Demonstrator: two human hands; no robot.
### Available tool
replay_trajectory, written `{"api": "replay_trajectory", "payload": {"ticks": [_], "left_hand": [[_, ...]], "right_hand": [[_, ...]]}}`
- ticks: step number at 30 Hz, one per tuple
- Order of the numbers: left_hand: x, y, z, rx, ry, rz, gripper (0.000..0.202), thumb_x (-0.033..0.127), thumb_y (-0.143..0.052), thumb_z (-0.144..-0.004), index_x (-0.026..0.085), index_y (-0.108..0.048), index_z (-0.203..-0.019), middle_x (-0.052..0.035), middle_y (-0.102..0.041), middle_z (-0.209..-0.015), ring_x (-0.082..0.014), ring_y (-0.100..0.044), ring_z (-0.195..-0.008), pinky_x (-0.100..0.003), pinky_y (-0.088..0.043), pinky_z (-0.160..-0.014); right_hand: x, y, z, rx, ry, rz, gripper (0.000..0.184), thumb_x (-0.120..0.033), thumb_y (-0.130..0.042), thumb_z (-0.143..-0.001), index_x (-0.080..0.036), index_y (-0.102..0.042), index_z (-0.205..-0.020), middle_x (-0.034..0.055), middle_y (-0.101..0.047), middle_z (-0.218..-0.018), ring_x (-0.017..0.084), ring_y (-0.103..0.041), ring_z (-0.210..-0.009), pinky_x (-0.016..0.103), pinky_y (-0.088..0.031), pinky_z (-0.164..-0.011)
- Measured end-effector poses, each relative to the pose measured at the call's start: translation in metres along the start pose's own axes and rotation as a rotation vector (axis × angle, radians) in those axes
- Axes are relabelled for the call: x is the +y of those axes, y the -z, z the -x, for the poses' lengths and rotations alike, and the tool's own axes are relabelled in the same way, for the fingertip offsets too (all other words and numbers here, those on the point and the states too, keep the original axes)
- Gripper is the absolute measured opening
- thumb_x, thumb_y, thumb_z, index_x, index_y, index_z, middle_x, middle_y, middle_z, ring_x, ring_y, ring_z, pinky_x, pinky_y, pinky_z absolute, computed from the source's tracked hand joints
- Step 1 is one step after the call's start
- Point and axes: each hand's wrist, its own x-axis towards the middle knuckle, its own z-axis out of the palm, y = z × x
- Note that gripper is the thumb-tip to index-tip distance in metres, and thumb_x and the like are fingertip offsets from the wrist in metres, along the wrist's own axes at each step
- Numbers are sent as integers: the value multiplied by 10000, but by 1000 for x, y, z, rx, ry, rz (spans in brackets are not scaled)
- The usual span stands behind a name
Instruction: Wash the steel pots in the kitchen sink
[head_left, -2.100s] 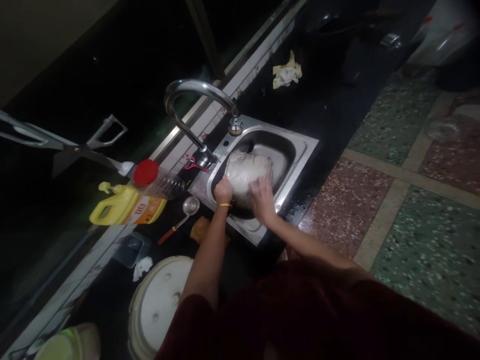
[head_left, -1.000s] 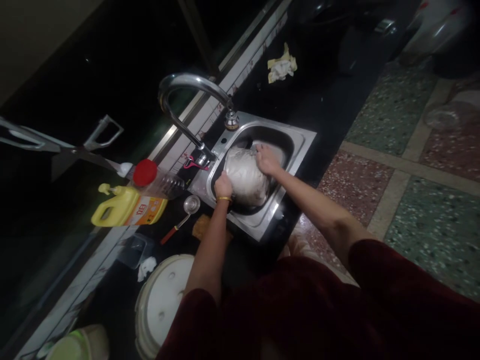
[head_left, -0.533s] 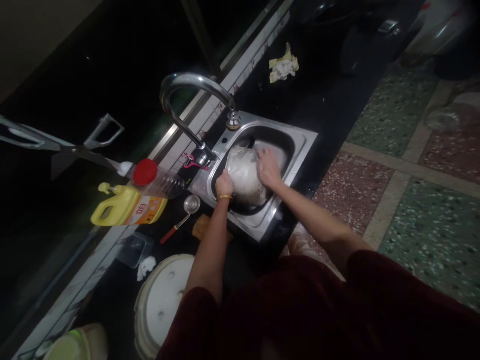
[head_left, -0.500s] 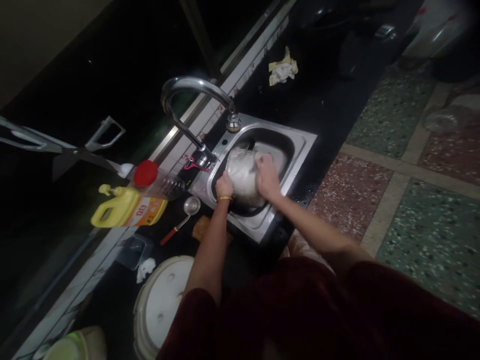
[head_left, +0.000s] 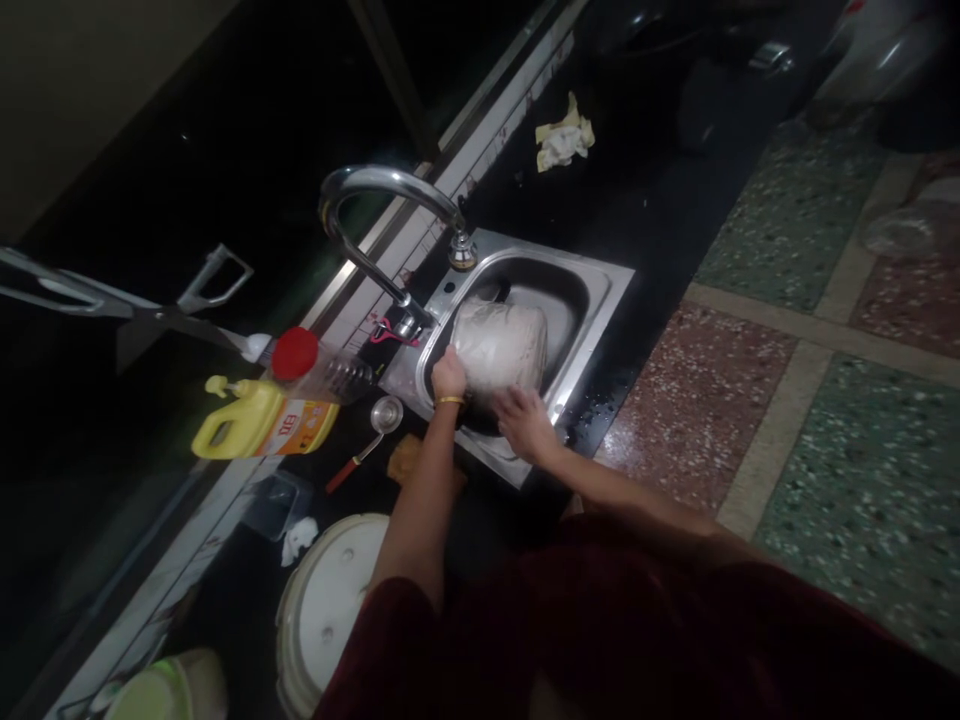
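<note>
A pale, cylindrical pot-like vessel [head_left: 499, 345] lies tipped on its side in the steel sink [head_left: 600, 290]. My left hand [head_left: 449, 375], with a yellow band at the wrist, is closed on the vessel's left edge. Against the vessel's near lower side is my right hand [head_left: 527, 425], its fingers stretched out; whether something small lies under them is hidden. Over the sink's back corner arches a chrome faucet [head_left: 390, 180], and no water shows from its spout.
Left of the sink are a small strainer [head_left: 386, 414] with a red handle, a yellow pump bottle [head_left: 259, 420], a red-lidded jar [head_left: 295, 353] and a round white lid [head_left: 337, 590]. A crumpled cloth [head_left: 566, 138] lies on the dark counter beyond.
My right hand has slid from the vessel's right end down toward its near side, and its fingers have straightened. My left hand keeps its hold on the left edge.
</note>
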Motion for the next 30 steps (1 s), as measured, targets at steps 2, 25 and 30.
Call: {"api": "replay_trajectory", "payload": {"ticks": [2,25,30], "left_hand": [[-1,-2,-1,-26,5,-14,598,363,-208,-1017,90,-740,-998,-193,-730,-939,-250,-693,-962,-282,-490,-797],[6,4,3,-59,52,43,648,441,-177,-1008,93,-717,-1093,-193,-720,-1056,-258,-661,-1067,-290,-475,-862],[2,0,-1,-64,56,27,636,426,-180,-1011,94,-712,-1113,-190,-724,-1045,-261,-652,-1090,-285,-476,-857]], "right_hand": [[-7,-6,10,-71,81,13,439,-291,-375,-966,-314,-496,-1388,34,-467,-1480,295,-303,-1422,607,-219,-1142],[27,42,-53,81,-191,-55,530,-198,-293,-938,-139,-399,-1453,107,-365,-1542,286,-237,-1450,522,-229,-1163],[19,32,-47,-18,-78,-55,490,-214,-395,-923,-221,-472,-1408,86,-447,-1492,283,-306,-1416,525,-214,-1163]]}}
